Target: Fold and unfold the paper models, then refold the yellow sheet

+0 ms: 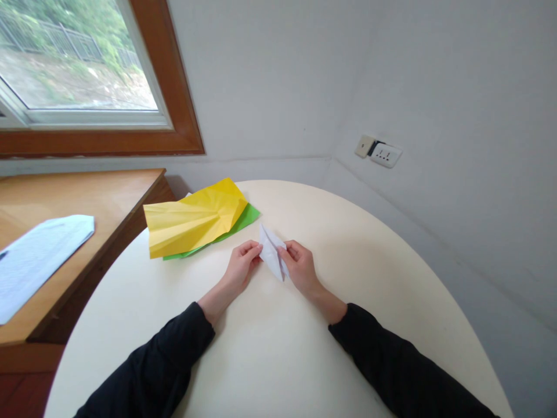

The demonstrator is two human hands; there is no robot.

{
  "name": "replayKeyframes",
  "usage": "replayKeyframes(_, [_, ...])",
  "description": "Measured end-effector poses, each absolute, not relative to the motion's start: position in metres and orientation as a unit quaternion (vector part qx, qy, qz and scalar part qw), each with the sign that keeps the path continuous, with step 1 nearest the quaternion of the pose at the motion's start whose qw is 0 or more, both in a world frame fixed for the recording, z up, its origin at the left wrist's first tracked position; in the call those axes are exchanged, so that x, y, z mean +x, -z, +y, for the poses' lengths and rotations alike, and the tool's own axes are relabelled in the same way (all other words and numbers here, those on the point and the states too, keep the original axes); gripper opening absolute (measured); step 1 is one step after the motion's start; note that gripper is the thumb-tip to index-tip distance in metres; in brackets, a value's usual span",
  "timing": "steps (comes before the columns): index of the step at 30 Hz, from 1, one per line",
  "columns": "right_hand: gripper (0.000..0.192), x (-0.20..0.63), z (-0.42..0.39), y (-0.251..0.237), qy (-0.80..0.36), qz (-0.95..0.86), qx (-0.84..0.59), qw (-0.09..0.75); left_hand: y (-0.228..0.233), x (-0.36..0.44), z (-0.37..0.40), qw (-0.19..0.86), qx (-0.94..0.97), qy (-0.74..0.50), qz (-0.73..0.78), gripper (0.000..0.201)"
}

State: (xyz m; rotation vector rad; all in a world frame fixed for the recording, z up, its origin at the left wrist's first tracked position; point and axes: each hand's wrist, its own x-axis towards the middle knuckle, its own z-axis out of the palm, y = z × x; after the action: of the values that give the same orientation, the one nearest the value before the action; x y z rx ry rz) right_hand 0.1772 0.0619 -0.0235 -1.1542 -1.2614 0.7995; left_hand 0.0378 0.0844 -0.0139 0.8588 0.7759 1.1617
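A small folded white paper with a pointed tip stands slightly above the round cream table, near its middle. My left hand pinches the paper's left edge with thumb and fingers. My right hand grips its right side and lower end. Both arms wear black sleeves. Just beyond the hands lies a creased yellow paper sheet on top of a green sheet.
A wooden desk stands to the left of the table, with a white printed sheet on it. A window with a wooden frame is above the desk. A wall socket sits on the grey wall at right.
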Motion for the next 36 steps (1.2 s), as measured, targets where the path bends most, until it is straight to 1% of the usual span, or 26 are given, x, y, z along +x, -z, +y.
replayKeyframes(11, [0.019,0.1776,0.0601,0.0232,-0.330,-0.568,-0.473,0.587,0.0126,0.0367,0.0852,0.699,0.367,-0.520,0.328,0.020])
replayKeyframes(19, [0.014,0.1773,0.0608,0.0268,-0.321,-0.594,-0.450,0.584,0.0104,0.0345,0.0840,0.729,0.381,-0.481,0.304,0.020])
replayKeyframes(24, [0.012,0.1768,0.0590,0.0260,-0.310,-0.624,-0.431,0.573,0.0077,0.0354,0.0804,0.724,0.402,-0.473,0.301,0.025])
replayKeyframes(27, [0.017,0.1766,0.0580,0.0248,-0.318,-0.641,-0.415,0.562,0.0070,0.0368,0.0790,0.719,0.398,-0.477,0.312,0.030])
replayKeyframes(30, [0.020,0.1765,0.0580,0.0244,-0.331,-0.643,-0.409,0.556,0.0076,0.0374,0.0790,0.717,0.381,-0.491,0.315,0.031])
replayKeyframes(33, [0.018,0.1766,0.0582,0.0239,-0.357,-0.634,-0.405,0.553,0.0088,0.0373,0.0795,0.714,0.377,-0.498,0.318,0.028])
replayKeyframes(36, [0.013,0.1769,0.0577,0.0214,-0.402,-0.623,-0.391,0.545,0.0093,0.0370,0.0796,0.714,0.378,-0.494,0.321,0.025])
